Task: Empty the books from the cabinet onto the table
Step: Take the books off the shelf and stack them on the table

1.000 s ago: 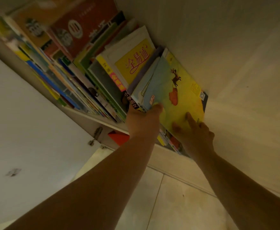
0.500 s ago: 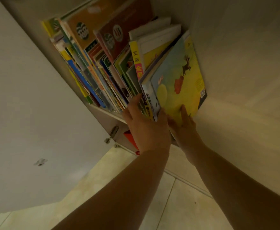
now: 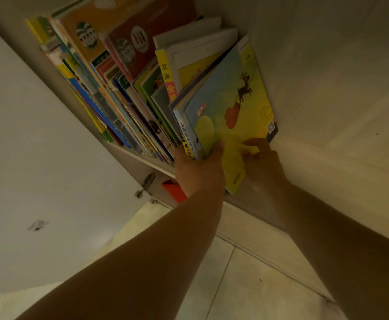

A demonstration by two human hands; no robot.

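Dim light is falling on the cabinet door [image 3: 50,169], which is standing wide open on my left with its hinge [image 3: 145,184] showing at the shelf edge, and pale floor tiles [image 3: 223,285] are lying below. Beside the door, the row of books [image 3: 119,95] is leaning rightward on the shelf [image 3: 142,161], packed tight, none of them on a table yet; no table is showing at all. An orange thing [image 3: 174,189] is peeking out just under the shelf.

Moving right, my left hand [image 3: 199,172] is gripping the bottom edge of a small bundle at the row's right end, thumb curled onto the front cover of the yellow picture book [image 3: 232,116]. Further right, my right hand [image 3: 261,162] is touching that same cover with loosely bent fingertips [image 3: 250,144], steadying rather than pinching it, while the cabinet side wall [image 3: 327,88] is pressing close against the book's far edge.

To do this well, I am judging that I should be sliding the right fingers round the outer edge, clamping the bundle from both sides, and drawing it straight out so thin books are not slipping loose or toppling the leaning neighbours.
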